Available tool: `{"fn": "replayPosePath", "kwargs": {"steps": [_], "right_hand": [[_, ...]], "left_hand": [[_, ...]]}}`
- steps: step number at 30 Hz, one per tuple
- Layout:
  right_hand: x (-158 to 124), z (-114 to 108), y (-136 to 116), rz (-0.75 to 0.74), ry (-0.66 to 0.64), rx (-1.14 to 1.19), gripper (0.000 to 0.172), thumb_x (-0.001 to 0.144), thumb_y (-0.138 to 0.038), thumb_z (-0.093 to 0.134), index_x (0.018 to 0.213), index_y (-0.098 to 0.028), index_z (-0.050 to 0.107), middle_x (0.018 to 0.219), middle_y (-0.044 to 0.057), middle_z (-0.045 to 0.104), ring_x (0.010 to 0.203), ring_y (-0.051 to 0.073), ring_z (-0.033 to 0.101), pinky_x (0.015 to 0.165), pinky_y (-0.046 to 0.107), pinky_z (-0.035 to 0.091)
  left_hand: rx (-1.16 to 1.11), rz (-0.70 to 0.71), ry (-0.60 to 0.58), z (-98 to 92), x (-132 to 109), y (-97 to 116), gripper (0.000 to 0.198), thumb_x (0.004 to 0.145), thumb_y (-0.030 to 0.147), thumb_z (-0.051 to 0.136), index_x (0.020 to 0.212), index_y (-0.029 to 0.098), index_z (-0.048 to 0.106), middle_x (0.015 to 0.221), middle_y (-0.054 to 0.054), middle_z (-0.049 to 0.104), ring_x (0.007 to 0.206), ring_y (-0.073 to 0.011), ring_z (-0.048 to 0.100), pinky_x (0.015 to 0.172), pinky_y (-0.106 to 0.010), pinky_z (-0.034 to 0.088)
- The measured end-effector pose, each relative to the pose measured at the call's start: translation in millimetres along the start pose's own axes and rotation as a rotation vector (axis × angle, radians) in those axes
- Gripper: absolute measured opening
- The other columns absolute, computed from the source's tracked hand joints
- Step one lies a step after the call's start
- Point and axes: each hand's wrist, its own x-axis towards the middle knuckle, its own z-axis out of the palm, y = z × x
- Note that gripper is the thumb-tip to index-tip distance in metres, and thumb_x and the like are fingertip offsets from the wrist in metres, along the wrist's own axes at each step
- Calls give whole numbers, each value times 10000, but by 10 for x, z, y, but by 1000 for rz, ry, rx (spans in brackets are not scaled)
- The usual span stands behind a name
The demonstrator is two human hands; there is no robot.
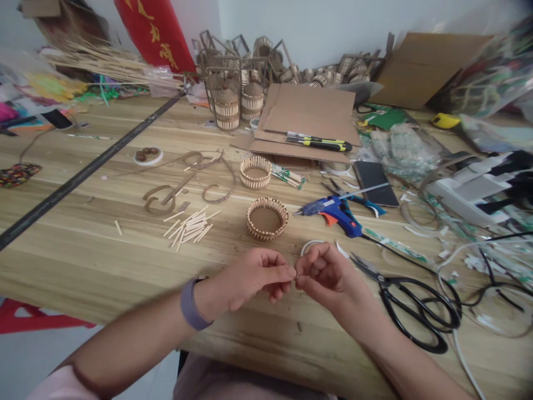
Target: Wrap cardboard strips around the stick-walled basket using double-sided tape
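My left hand (260, 278) and my right hand (328, 278) meet fingertip to fingertip above the near part of the table. Each pinches with thumb and fingers; whatever lies between them is too small or hidden to make out. Just beyond them sits a round basket (266, 221) walled with short wooden sticks, with a brown base inside. A second, similar basket (255, 173) stands behind it. Left of the nearer basket lies a loose pile of short wooden sticks (189, 228). A blue hot glue gun (333, 210) rests to the right, its nozzle toward the basket.
Black-handled scissors (416, 305) lie right of my right hand. Pliers (353, 200), a dark flat box (376, 183) and cables are farther right. Cardboard sheets (310, 114) carry a utility knife (320, 143). Finished stick-walled lanterns (227, 108) crowd the back. A dark metal strip (91, 166) crosses the left.
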Motion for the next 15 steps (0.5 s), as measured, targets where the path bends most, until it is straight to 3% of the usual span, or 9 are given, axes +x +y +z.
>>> {"fn": "replayPosePath", "kwargs": {"steps": [15], "right_hand": [[-10, 5, 4, -19, 19, -51, 266, 813, -240, 752, 840, -250, 488, 766, -52, 647, 681, 111, 647, 644, 238, 521]], "left_hand": [[-13, -49, 21, -8, 11, -6, 461, 605, 507, 869, 683, 145, 595, 605, 36, 608, 510, -57, 498, 507, -210, 369]]}}
